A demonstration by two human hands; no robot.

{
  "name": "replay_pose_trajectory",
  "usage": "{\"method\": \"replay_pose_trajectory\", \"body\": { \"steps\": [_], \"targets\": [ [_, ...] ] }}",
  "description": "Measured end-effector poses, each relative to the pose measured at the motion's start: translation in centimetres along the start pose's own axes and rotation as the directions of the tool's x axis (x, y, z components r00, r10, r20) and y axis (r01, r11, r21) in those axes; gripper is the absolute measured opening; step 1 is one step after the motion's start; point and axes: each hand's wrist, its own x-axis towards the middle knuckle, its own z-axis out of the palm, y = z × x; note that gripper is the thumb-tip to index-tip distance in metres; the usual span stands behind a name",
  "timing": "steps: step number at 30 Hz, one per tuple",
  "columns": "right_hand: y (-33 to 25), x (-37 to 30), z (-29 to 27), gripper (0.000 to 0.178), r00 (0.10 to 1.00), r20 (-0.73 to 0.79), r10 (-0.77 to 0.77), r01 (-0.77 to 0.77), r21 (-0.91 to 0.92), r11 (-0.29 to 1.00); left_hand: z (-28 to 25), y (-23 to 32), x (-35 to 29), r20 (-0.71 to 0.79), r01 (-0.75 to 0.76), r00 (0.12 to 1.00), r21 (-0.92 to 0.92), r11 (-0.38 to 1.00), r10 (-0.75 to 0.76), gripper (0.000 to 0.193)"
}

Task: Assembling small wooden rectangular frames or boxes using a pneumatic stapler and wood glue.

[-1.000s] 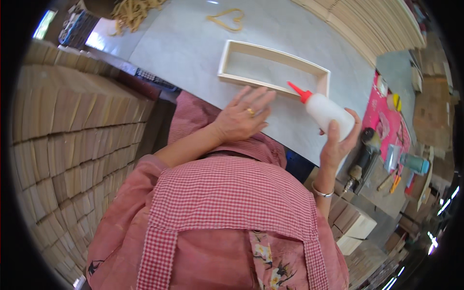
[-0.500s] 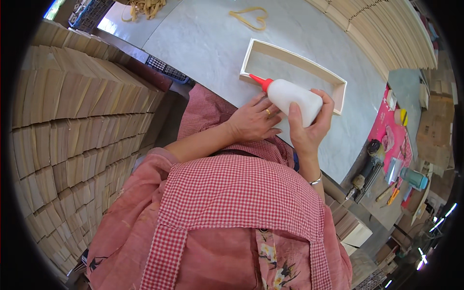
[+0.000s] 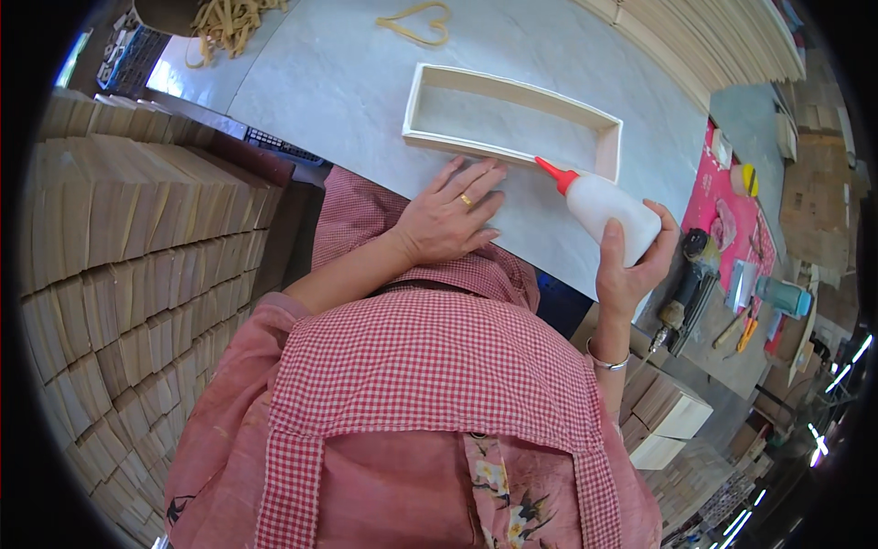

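Note:
A narrow rectangular wooden frame (image 3: 512,154) of pale wood with white edges lies on the grey marbled table (image 3: 338,101). My right hand (image 3: 631,265) is wrapped round a white squeeze bottle (image 3: 611,215) with a red pointed nozzle. The nozzle tip is at the frame's near long side, toward its right part; whether it touches the wood I cannot tell. My left hand (image 3: 455,210) lies flat near the table's front edge with its fingers apart, its fingertips close to the same long side. It holds nothing.
Stacked wooden pieces (image 3: 146,220) rise at the left. Yellowish bands (image 3: 229,26) lie at the far left, and one looped band (image 3: 416,23) beyond the frame. Thin wooden strips (image 3: 704,41) are piled at the back right. A power tool (image 3: 684,284) sits at the right.
The nozzle has moved right along the frame's near side, from near its left corner, as my right hand shifted right. My left hand's fingers have spread out flatter. The view has shifted somewhat.

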Motion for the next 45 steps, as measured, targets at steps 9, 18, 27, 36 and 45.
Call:
{"method": "replay_pose_trajectory", "body": {
  "steps": [9, 18, 27, 36, 45],
  "targets": [
    [2.5, 0.0, -5.1, 0.045, 0.991, -0.132, -0.012, -0.01, -0.166, 0.986, -0.5, 0.4, 0.2, 0.016, 0.008, 1.0, 0.011, 1.0, -0.008, 0.044],
    [3.7, 1.1, -7.3, 0.044, 0.965, -0.251, 0.081, -0.126, -0.168, 0.978, -0.4, 0.4, 0.8, 0.018, 0.019, 1.0, 0.016, 1.0, -0.019, 0.045],
    [18.1, 12.6, -12.0, 0.048, 0.811, -0.584, 0.031, -0.315, -0.392, 0.864, -1.5, 1.3, 0.9, 0.068, 0.042, 0.997, 0.001, 0.999, -0.042, 0.045],
    [26.4, 20.0, -15.1, 0.058, 0.804, -0.468, 0.368, -0.595, -0.625, 0.505, -1.1, 0.2, 0.0, 0.074, -0.02, 0.997, -0.035, 0.999, 0.023, 0.043],
    [12.9, -3.2, -29.9, 0.06, 0.655, -0.749, 0.1, -0.755, -0.652, 0.068, -0.2, -0.8, -0.2, 0.069, -0.059, 0.996, -0.075, 0.995, 0.064, 0.041]
  ]
}}
